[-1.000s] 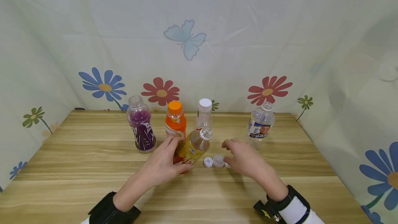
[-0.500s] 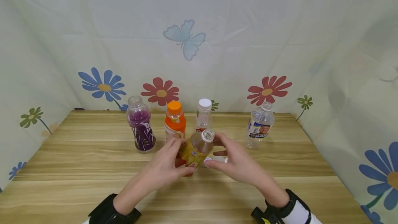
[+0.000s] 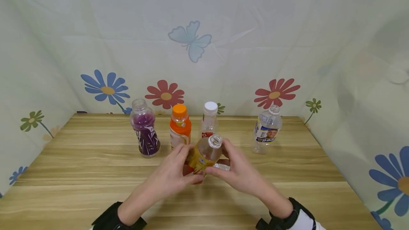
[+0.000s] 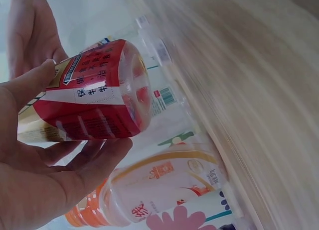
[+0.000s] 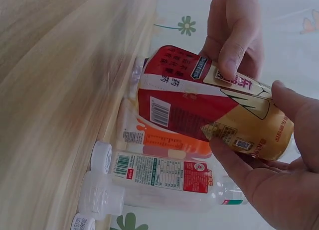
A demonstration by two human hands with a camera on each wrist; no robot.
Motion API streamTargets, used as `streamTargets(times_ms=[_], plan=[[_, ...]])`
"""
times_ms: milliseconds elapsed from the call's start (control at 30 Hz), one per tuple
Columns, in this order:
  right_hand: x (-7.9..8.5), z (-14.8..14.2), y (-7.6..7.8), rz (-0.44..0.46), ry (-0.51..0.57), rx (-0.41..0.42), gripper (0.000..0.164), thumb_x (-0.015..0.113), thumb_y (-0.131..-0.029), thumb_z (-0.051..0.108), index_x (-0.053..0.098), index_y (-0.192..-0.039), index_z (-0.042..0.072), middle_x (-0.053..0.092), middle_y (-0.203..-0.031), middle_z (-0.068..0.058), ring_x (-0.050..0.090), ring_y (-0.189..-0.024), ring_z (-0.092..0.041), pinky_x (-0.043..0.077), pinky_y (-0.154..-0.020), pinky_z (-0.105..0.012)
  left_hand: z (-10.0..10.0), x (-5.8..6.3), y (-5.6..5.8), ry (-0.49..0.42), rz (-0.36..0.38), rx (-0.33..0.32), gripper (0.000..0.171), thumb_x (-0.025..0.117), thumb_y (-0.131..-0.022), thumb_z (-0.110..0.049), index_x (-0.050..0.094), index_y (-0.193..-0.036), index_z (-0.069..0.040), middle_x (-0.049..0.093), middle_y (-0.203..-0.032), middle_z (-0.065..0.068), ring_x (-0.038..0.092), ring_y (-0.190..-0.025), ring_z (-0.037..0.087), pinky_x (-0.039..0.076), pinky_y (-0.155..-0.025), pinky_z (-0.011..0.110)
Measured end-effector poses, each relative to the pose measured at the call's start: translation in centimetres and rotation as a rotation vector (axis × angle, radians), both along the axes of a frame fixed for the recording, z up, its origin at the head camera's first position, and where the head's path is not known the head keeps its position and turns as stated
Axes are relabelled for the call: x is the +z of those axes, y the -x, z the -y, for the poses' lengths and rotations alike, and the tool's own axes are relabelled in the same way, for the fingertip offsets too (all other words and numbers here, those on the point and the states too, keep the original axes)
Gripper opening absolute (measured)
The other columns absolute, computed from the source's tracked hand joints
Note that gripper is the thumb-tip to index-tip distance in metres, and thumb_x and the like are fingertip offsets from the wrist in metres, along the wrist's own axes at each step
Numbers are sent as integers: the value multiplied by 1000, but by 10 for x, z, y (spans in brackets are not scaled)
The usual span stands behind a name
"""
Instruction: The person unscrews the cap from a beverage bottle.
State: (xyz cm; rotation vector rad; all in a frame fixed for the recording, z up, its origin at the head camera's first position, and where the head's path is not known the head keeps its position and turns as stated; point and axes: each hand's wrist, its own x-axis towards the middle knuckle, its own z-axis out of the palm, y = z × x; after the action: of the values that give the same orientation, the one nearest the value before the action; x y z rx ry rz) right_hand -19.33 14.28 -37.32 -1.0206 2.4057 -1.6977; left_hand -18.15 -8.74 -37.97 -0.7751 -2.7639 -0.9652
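Observation:
Both hands hold a bottle (image 3: 204, 153) with a gold and red label, raised over the table and tilted, its uncapped mouth pointing up and to the right. My left hand (image 3: 172, 166) grips the lower left side, thumb in front. On the right side, my right hand (image 3: 239, 169) has its thumb on the front and its fingers behind. The wrist views show the bottle's red lower label (image 5: 174, 100) and its clear base (image 4: 139, 88) above the wood. Beyond the right hand lie loose caps: a white one (image 5: 101, 158), a translucent one (image 5: 99, 195) and another white one (image 5: 83, 222), mostly hidden in the head view.
Behind the hands stand a purple uncapped bottle (image 3: 147, 130), an orange-capped bottle (image 3: 180, 125) and a white-capped clear bottle (image 3: 209, 120). An uncapped clear bottle (image 3: 267, 130) stands at the right. A flowered cloth (image 3: 243, 63) surrounds the wooden table (image 3: 96, 173).
My right hand has moved left from over the caps onto the bottle. The bottle, held by my left hand throughout, has shifted slightly right and turned more upright.

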Motion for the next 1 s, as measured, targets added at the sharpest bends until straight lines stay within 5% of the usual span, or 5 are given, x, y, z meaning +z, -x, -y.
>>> streamTargets(times_ms=[467, 833, 1000], plan=[[10, -9, -3, -13, -20, -54, 68, 75, -88, 13, 36, -145, 14, 51, -133, -1, 55, -119, -23, 47, -90, -29, -4, 0, -3, -25, -30, -8, 84, 82, -77, -47, 44, -143, -12, 46, -122, -5, 52, -109, 11, 44, -93, 27], [25, -27, 2, -34, -113, -225, 65, 77, -87, 19, 43, -142, 12, 55, -124, -1, 59, -112, -22, 49, -87, -26, 1, 5, 3, -30, -125, 105, 84, 85, -73, -49, 47, -140, -15, 44, -133, 0, 48, -121, 20, 38, -101, 38], [29, -35, 5, -65, -149, -288, 65, 77, -87, 19, 43, -142, 9, 56, -125, -4, 58, -113, -24, 49, -88, -30, 1, 7, 5, -27, -131, 215, 81, 86, -72, -48, 50, -134, -10, 50, -125, 3, 53, -114, 24, 39, -98, 44]])
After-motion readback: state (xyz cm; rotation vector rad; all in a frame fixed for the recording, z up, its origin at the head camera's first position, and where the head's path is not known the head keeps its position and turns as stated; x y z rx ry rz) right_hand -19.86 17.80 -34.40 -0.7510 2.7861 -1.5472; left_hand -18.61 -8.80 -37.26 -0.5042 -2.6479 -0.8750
